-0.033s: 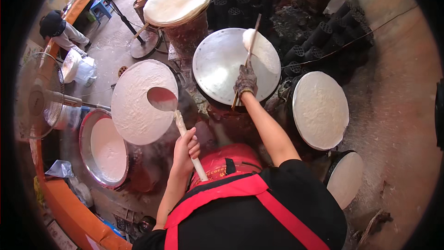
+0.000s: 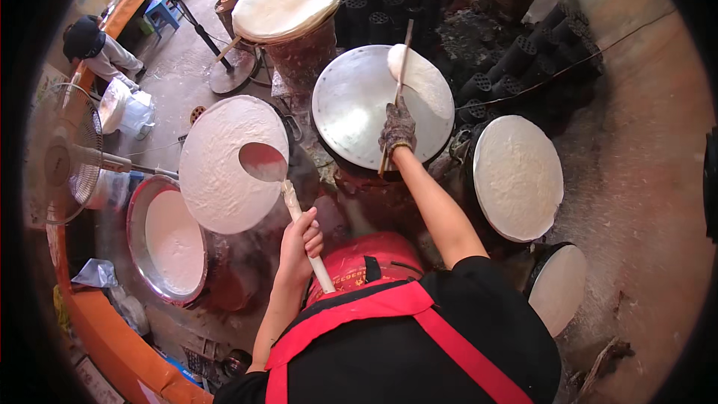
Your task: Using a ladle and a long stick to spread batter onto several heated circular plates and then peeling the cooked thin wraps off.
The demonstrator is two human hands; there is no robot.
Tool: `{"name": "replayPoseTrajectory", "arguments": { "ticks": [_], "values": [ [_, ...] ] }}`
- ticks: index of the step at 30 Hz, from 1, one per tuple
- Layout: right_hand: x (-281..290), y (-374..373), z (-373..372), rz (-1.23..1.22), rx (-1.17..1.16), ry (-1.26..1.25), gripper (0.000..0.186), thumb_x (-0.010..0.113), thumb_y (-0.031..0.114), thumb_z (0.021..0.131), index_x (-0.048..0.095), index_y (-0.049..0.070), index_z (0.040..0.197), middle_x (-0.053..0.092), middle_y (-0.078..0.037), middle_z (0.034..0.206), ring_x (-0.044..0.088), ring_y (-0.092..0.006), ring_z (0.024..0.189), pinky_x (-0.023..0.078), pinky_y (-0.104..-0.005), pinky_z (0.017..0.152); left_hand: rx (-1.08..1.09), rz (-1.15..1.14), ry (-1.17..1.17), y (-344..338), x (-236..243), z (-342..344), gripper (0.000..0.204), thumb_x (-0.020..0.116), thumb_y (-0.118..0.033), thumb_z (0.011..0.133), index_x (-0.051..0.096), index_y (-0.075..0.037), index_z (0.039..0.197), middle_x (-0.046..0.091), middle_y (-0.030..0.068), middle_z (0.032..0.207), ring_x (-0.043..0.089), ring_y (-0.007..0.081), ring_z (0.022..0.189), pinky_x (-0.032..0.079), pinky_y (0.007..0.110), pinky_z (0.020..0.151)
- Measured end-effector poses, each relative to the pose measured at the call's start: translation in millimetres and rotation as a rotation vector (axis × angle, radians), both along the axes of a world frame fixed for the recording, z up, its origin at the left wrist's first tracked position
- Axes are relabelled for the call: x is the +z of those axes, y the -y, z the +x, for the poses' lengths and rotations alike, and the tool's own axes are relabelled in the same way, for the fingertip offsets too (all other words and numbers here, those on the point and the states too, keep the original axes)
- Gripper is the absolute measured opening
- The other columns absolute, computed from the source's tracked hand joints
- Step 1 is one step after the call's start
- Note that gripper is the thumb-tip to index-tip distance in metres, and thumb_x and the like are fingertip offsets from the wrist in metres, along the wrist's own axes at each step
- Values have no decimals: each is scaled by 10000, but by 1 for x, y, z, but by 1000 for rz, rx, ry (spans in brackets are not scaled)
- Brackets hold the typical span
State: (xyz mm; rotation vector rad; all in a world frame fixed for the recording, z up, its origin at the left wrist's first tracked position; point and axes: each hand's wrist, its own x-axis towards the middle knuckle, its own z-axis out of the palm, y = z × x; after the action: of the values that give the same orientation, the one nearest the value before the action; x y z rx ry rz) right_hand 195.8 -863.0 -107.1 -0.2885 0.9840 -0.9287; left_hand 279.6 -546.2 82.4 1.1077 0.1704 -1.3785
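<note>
1. I see a round steaming tray point(image 2: 217, 179) coated with pale, matte batter at ten o'clock of the picture's middle.
2. A bare, dull grey metal tray point(image 2: 351, 112) sits at twelve o'clock; a thin, limp white sheet point(image 2: 422, 78) lies folded over its far right rim.
3. A batter-filled metal basin point(image 2: 168, 243) sits at eight o'clock.
4. My left hand point(image 2: 299, 243) is clenched around the pale handle of a flat ladle point(image 2: 263, 161), whose bowl rests on the coated tray, at eleven o'clock from the fist.
5. My gloved right hand point(image 2: 396, 129) is curled tight round a slim wooden stick point(image 2: 400, 67) that runs toward twelve o'clock under the sheet.
</note>
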Motion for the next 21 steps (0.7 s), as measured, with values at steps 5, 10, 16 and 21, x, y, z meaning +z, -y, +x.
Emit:
{"name": "replayPoseTrajectory", "arguments": {
  "ticks": [5,10,16,21],
  "values": [
    [102,-60,-40,-202,406,-336,401,565,183,845,503,248,1236,424,8,562,356,-100,363,323,-256,335,68,61,55,-32,-26,17,130,570,-154,858,478,-62,860,517,20,701,390,44,469,286,159,350],
    [-5,-59,-108,-562,68,-623,394,496,254,875,477,202,1264,562,-28,802,436,-91,450,343,-244,353,29,56,91,-29,-23,26,108,565,-128,852,488,-52,851,486,7,682,401,48,501,290,161,355],
    [51,-46,-44,-648,288,-755,431,585,253,822,533,94,1220,609,-131,999,562,-169,739,443,-263,652,62,50,-57,-24,-24,23,146,577,-142,822,473,-91,734,443,-17,602,375,56,452,270,193,349],
    [48,-34,-56,-1001,533,-824,399,586,172,806,550,105,1197,622,-133,951,563,-172,763,450,-288,645,176,-33,-149,-6,-31,0,224,558,-152,818,454,-109,624,420,-26,517,344,68,384,262,216,341]
  ]
}}
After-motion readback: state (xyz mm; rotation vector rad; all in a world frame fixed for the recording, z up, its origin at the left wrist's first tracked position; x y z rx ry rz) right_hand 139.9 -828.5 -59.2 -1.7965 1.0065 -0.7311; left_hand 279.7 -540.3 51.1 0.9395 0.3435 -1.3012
